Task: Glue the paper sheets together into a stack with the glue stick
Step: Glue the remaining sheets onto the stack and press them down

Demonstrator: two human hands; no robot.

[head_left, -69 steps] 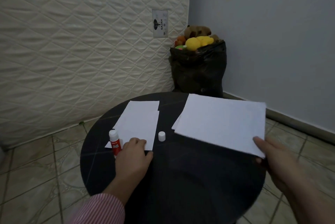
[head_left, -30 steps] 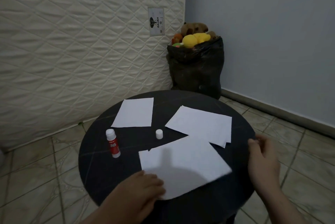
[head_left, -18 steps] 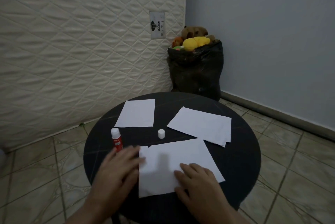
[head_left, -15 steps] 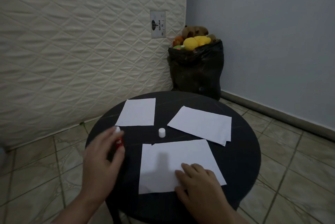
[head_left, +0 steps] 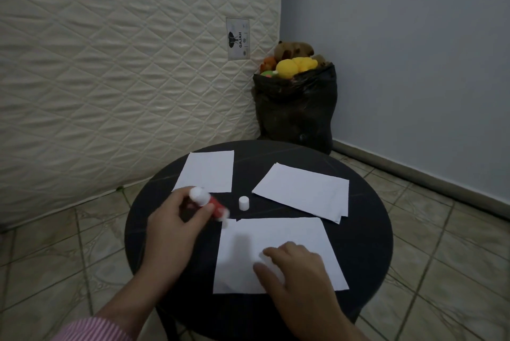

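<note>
A white paper sheet point(head_left: 281, 241) lies at the front of the round black table point(head_left: 367, 233). My right hand point(head_left: 298, 271) rests flat on its near part, fingers spread. My left hand point(head_left: 174, 227) grips the red glue stick point(head_left: 209, 202), tilted, its tip pointing down toward the sheet's far left corner. The stick's white cap point(head_left: 244, 203) stands alone on the table. A second sheet point(head_left: 207, 172) lies at the far left. A small pile of sheets point(head_left: 303, 191) lies at the far right.
A quilted mattress point(head_left: 124, 64) leans against the wall behind the table. A black bag point(head_left: 298, 111) full of soft toys stands in the corner. Tiled floor surrounds the table.
My left hand closed on the glue stick, lifted it and tipped it toward the front sheet. My right hand stays on that sheet.
</note>
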